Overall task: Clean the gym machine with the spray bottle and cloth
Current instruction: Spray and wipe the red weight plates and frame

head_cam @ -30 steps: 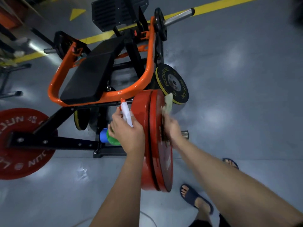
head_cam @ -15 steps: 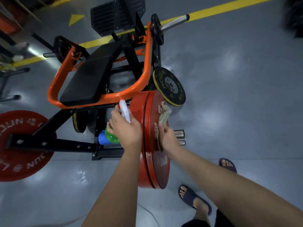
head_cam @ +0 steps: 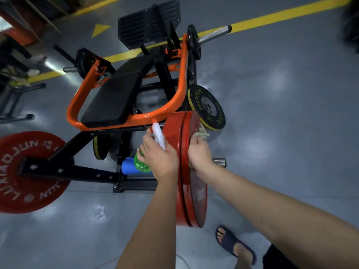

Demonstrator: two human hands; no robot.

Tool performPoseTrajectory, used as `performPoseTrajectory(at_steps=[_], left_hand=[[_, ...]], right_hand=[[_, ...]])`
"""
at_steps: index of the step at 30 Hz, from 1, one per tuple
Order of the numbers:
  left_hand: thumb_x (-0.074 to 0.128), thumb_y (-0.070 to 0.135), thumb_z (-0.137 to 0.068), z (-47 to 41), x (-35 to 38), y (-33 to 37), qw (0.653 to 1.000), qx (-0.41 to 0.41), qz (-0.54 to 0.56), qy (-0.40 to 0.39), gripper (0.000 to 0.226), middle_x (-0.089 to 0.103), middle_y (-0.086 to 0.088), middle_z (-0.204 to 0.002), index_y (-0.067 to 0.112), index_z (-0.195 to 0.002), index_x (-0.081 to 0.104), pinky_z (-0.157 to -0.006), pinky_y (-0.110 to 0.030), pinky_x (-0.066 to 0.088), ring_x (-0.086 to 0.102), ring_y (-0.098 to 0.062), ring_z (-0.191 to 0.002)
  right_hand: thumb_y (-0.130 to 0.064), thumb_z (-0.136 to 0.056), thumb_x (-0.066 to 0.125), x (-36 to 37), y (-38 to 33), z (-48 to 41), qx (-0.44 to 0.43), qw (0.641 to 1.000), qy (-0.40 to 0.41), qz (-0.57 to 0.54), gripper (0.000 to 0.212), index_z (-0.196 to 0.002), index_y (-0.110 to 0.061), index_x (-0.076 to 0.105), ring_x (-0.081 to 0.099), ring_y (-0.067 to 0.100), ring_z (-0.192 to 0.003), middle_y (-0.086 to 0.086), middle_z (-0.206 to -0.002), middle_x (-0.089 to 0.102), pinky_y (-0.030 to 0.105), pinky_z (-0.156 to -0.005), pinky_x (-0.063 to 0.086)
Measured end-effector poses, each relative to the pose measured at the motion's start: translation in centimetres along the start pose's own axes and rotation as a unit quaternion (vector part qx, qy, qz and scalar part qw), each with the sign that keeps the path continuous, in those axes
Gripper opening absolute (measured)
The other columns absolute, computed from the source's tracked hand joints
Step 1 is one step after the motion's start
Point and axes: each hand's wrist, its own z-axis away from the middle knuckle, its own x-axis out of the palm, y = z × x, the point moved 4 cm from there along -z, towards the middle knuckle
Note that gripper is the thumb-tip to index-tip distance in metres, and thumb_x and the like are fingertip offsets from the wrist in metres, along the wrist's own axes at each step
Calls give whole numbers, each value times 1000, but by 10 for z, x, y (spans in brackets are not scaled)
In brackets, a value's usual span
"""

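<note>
1. Grey glossy floor point(head_cam: 281, 133), with a yellow line point(head_cam: 272, 18) painted across the far side.
2. Gym machine point(head_cam: 174, 102): orange tube frame on black base, black pad point(head_cam: 114, 98) inside the orange loop.
3. Near end of the machine: two red plates point(head_cam: 172, 133) side by side on edge, on a steel sleeve point(head_cam: 219, 162) whose tip pokes out to the right of them.
4. Black-and-yellow plate point(head_cam: 208, 107) sits just beyond the red pair, lettered ROGUE.
5. Left hand point(head_cam: 159, 154): wrapped around the spray bottle point(head_cam: 158, 133), just left of the inner red plate. White head with red tip points up and away; green body hangs below the hand.
6. Right hand point(head_cam: 200, 152): laid on the outer face of the outer red plate, fingers bent over the cloth point(head_cam: 201, 133). Cloth is bunched and pale, pressed to the plate's upper part, and sticks out past the fingertips.
7. Blue roll point(head_cam: 127, 167) lies on the machine base, just beside the bottle's green body.
8. Single red plate point(head_cam: 29, 171) with white lettering sits at far left, on a black arm of the machine.
9. Sandalled foot point(head_cam: 235, 247) at lower right on the floor.
</note>
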Motion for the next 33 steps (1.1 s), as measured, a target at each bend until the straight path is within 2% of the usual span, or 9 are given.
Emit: performPoseTrajectory(at_steps=[3, 6, 8, 14, 17, 22, 28, 31, 33], left_hand=[[57, 18, -93, -2, 2, -1, 1000, -3, 1, -6, 36, 69, -10, -112, 6, -127, 56, -120, -51, 21, 60, -34, -115], [62, 14, -94, -6, 4, 0, 1000, -9, 9, -20, 34, 69, -8, -113, 7, -126, 56, -121, -54, 20, 60, -34, -117], [62, 13, -93, -9, 4, 1, 999, -9, 15, -27, 34, 69, -8, -111, 7, -126, 56, -120, -56, 22, 60, -34, -116], [55, 16, -89, -11, 8, 0, 999, -7, 35, -40, 40, 68, -6, -109, 9, -129, 57, -120, -57, 21, 57, -27, -114], [51, 21, -84, -15, 11, 2, 999, -3, 33, -38, 44, 69, -4, -101, 10, -126, 58, -119, -54, 22, 60, -29, -105], [52, 21, -83, -19, 15, 4, 999, -5, 34, -27, 43, 69, -7, -99, 7, -123, 59, -119, -54, 23, 61, -34, -104], [51, 21, -85, -13, 9, 8, 999, -12, 23, -22, 45, 68, -13, -103, 4, -127, 58, -115, -62, 28, 56, -39, -108], [58, 13, -93, -12, 10, 7, 1000, -4, 15, -17, 34, 68, -16, -104, 4, -126, 57, -116, -59, 27, 58, -40, -107], [61, 9, -95, -12, 10, 7, 1000, -15, 10, -17, 33, 68, -16, -104, 4, -127, 57, -118, -58, 25, 56, -39, -109]], right_hand=[[-52, -106, 32, -4, 2, 56, -60, 997, 17, 44, 57, -142, -12, 50, 44, 33, -134, 14, -141, 47, 44, -111, 35], [-67, -96, 30, -3, 5, 62, -140, 982, 30, 121, 76, -140, -8, 48, 42, 32, -133, 14, -138, 45, 44, -110, 38], [-69, -93, 26, 0, 4, 54, -148, 973, 45, 171, 82, -141, -6, 45, 42, 35, -131, 16, -138, 44, 46, -106, 41], [-71, -92, 15, 7, 5, 44, -166, 965, 58, 194, 87, -144, -7, 43, 50, 37, -122, 15, -135, 45, 49, -97, 47], [-71, -92, 14, 5, 0, 38, -156, 964, 42, 211, 85, -141, -8, 43, 51, 37, -121, 14, -136, 43, 49, -96, 48], [-52, -105, 32, 1, -22, 9, -135, 968, -16, 212, 65, -144, -1, 40, 41, 41, -134, 25, -143, 41, 49, -112, 36], [-57, -105, 22, -1, -65, -52, 1, 966, -53, 252, 74, -149, -1, 44, 44, 40, -138, 25, -149, 47, 44, -112, 37], [-65, -102, 14, -9, -57, -86, 61, 976, -66, 199, 80, -150, -8, 45, 44, 38, -138, 21, -147, 50, 47, -113, 36], [-63, -104, 17, -15, -29, -77, 57, 982, -91, 154, 77, -147, -8, 49, 47, 37, -136, 22, -146, 51, 45, -113, 37]])
